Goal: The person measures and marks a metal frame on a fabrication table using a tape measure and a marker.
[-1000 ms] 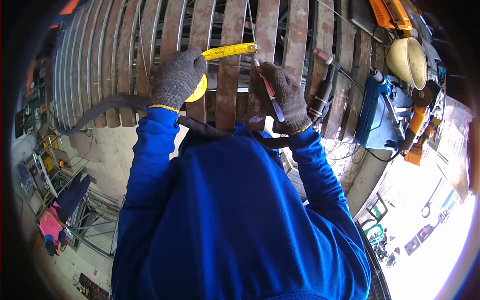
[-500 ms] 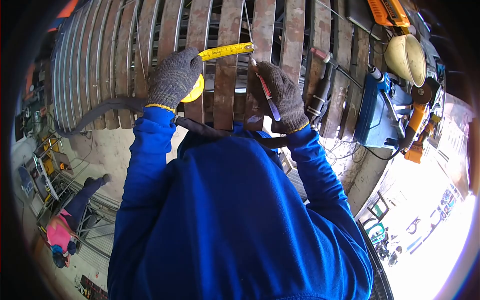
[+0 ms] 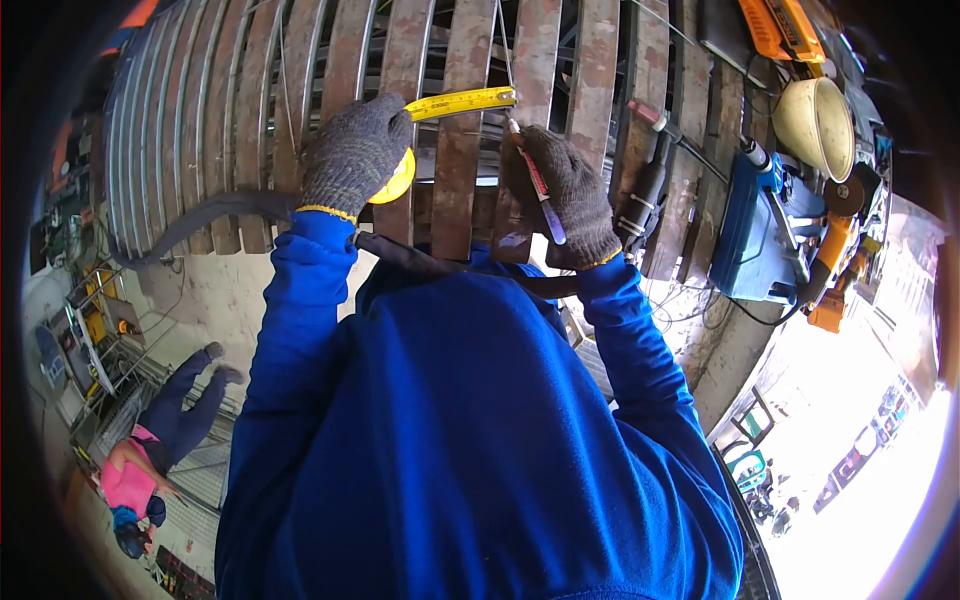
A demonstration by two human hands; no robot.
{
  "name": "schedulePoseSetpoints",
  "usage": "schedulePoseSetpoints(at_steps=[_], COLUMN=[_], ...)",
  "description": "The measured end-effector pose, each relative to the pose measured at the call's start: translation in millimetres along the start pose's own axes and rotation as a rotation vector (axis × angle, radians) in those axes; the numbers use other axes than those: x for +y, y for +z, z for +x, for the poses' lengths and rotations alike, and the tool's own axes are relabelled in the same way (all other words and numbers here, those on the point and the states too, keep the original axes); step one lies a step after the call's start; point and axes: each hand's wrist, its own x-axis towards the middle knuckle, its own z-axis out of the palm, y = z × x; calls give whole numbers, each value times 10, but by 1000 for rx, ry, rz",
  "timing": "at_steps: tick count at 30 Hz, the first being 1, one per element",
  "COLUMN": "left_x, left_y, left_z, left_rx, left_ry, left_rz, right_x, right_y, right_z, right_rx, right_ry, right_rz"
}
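My left hand (image 3: 352, 155), in a dark grey knit glove, is closed around a tape measure (image 3: 396, 180) with a yellow case, partly hidden behind the glove. Its yellow blade (image 3: 462, 102) reaches right across the slats. In my gloved right hand (image 3: 578, 190) is a white and red paint marker (image 3: 533, 172) with a purplish end, tip pointing up close below the blade's end. A thin metal rod (image 3: 503, 45) runs down to that same spot. Underneath both hands lie the worn brown metal slats (image 3: 462, 165) of the work table, with gaps between them.
A dark hose (image 3: 410, 255) crosses in front of my body. On the right lie a torch-like tool (image 3: 645, 195), a blue case (image 3: 745, 235), a cream bowl-shaped cup (image 3: 808, 125) and an orange angle grinder (image 3: 835, 245). A person in pink (image 3: 130, 475) is at lower left.
The view has shifted slightly, with the slats and both hands a little further right. Tape and marker keep nearly the same pose. The person in pink has changed stance, legs now apart.
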Motion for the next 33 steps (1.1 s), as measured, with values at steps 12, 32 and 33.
schedulePoseSetpoints(at_steps=[12, 32, 33], left_x=[14, -43, -42], left_y=[7, 58, 57], left_z=[-26, 8, 14], left_rx=[6, 30, 30], left_ry=[-22, 14, 14], left_rz=[-35, -32, -32], right_x=[-10, -17, -26], right_y=[-14, -32, -39], right_z=[-10, 20, 18], right_rx=[-19, -32, -28], right_ry=[18, 17, 13], right_rz=[-7, 5, 7])
